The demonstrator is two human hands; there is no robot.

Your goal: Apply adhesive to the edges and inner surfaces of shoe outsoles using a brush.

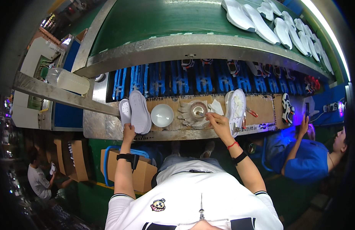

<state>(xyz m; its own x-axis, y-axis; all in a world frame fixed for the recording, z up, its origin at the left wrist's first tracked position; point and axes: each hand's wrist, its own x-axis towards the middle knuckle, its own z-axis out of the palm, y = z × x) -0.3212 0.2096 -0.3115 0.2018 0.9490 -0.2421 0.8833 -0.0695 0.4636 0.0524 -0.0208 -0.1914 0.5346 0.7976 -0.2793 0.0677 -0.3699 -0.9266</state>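
My left hand [129, 132] grips the near end of a white shoe sole [125, 110] with small holes in it. Close beside that sole lie more white soles [138, 111], stacked together. In my right hand [219, 123] is a thin tool, perhaps a brush [201, 114], pinched by its handle. Its tip reaches into a round cup [199, 105], whose contents I cannot make out clearly. A pale work glove [185, 109] lies under and around the cup. Between the stacked soles and the glove stands a white bowl [162, 115].
Right of my right hand are more white soles [236, 111], one with pale scraps on it, and red-handled pliers [251, 112]. Blue racks [180, 80] line the back, below a green conveyor [154, 19] carrying soles. A person in blue [307, 161] sits at the right.
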